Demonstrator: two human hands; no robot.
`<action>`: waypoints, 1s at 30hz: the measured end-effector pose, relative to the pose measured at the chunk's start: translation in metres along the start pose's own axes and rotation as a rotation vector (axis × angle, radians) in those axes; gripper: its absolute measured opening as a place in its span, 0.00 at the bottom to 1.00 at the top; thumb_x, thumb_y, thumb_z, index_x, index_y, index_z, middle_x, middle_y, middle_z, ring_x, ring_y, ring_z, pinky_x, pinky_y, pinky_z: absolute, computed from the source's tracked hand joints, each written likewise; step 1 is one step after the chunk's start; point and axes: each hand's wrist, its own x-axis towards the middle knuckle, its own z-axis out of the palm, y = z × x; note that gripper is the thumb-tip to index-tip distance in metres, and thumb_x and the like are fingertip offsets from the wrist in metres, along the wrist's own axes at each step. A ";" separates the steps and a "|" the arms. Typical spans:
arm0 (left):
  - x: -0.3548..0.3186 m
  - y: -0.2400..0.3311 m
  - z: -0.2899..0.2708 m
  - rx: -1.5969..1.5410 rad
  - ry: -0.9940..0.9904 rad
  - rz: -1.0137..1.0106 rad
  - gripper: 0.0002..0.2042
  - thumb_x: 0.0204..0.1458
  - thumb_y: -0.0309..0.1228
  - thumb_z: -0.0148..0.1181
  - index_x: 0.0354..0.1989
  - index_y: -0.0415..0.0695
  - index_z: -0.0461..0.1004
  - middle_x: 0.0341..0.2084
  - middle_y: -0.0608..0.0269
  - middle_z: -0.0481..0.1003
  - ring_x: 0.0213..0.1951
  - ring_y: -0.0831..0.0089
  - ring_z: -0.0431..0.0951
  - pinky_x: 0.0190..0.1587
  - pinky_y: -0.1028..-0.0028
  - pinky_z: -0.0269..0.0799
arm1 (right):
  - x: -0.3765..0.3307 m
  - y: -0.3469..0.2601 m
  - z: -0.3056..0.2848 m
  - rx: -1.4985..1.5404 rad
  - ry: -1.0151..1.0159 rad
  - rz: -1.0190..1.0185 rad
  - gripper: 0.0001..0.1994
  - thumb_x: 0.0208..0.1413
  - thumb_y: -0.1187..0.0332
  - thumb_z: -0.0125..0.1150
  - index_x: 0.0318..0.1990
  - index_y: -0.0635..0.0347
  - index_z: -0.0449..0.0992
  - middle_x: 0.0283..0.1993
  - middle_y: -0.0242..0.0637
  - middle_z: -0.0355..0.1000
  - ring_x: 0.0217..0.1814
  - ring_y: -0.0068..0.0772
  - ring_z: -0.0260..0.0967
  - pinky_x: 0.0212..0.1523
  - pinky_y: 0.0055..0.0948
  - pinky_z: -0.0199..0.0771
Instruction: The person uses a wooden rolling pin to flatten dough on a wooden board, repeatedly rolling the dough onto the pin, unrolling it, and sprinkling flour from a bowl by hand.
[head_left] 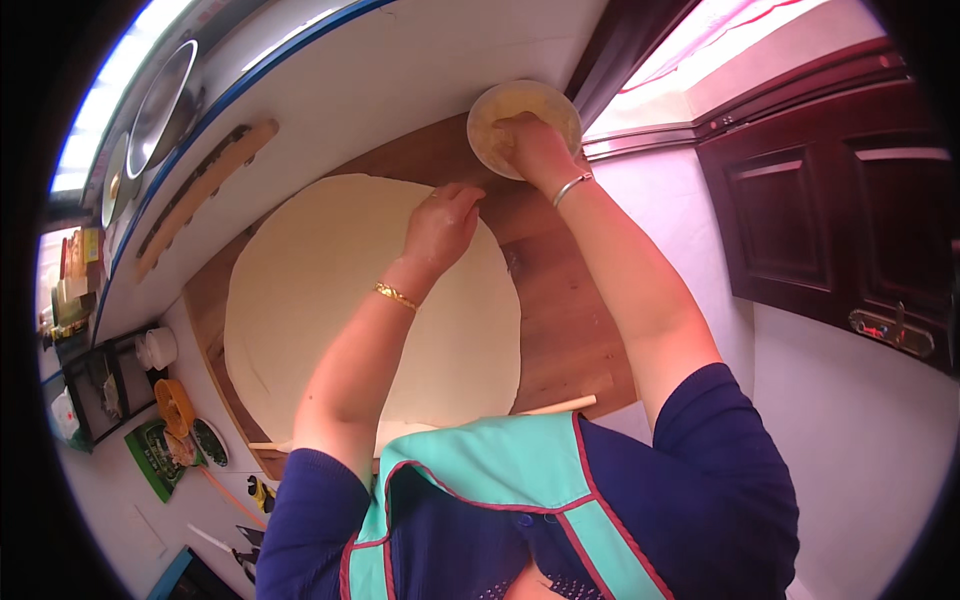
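Note:
A large, thin round sheet of dough is spread on a brown wooden board. My left hand is above the dough's far right part, its fingers loosely bent with nothing visible in them. My right hand reaches into a pale bowl at the board's far right corner. Its fingers are closed down in pale yellow powder that looks like flour; the fingertips are hidden. A wooden rolling pin lies across the dough's near edge, partly covered by my turquoise apron.
A shelf with a blue edge carries a metal bowl at the left. A long wooden strip is on the wall below. At lower left are a black rack and an orange basket. A dark red door stands right.

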 end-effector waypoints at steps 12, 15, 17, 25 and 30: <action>-0.109 -0.010 -0.033 0.013 -0.067 -0.205 0.10 0.50 0.22 0.58 0.41 0.43 0.75 0.40 0.57 0.77 0.42 0.56 0.77 0.42 0.62 0.75 | -0.001 -0.017 -0.004 -0.129 -0.106 -0.132 0.11 0.54 0.66 0.56 0.42 0.53 0.81 0.40 0.45 0.75 0.44 0.48 0.74 0.46 0.41 0.73; -0.217 -0.002 -0.064 0.036 -0.168 -0.272 0.15 0.49 0.22 0.59 0.46 0.44 0.73 0.47 0.55 0.75 0.48 0.54 0.74 0.47 0.61 0.73 | -0.045 -0.057 -0.020 -0.004 -0.128 -0.146 0.09 0.53 0.67 0.58 0.39 0.55 0.81 0.38 0.46 0.76 0.42 0.48 0.74 0.44 0.42 0.73; -0.291 0.003 -0.080 0.124 -0.216 -0.313 0.21 0.52 0.30 0.59 0.55 0.45 0.69 0.57 0.54 0.68 0.60 0.53 0.65 0.59 0.56 0.65 | -0.074 -0.079 -0.027 0.045 -0.162 -0.111 0.08 0.52 0.67 0.59 0.37 0.56 0.81 0.37 0.46 0.75 0.41 0.49 0.74 0.43 0.42 0.73; -0.478 0.028 -0.124 0.305 -0.333 -0.423 0.31 0.52 0.46 0.59 0.64 0.49 0.61 0.66 0.56 0.58 0.68 0.58 0.55 0.68 0.52 0.48 | -0.163 -0.181 0.036 -0.016 -0.893 -0.171 0.07 0.50 0.72 0.60 0.36 0.61 0.80 0.30 0.41 0.76 0.32 0.39 0.74 0.37 0.35 0.74; -0.512 0.032 -0.117 0.357 -0.101 -0.265 0.25 0.47 0.34 0.61 0.56 0.47 0.66 0.54 0.59 0.67 0.59 0.61 0.65 0.62 0.56 0.58 | -0.187 -0.217 0.136 -0.129 -0.643 -0.041 0.09 0.51 0.73 0.59 0.38 0.66 0.79 0.27 0.33 0.72 0.29 0.23 0.70 0.33 0.25 0.71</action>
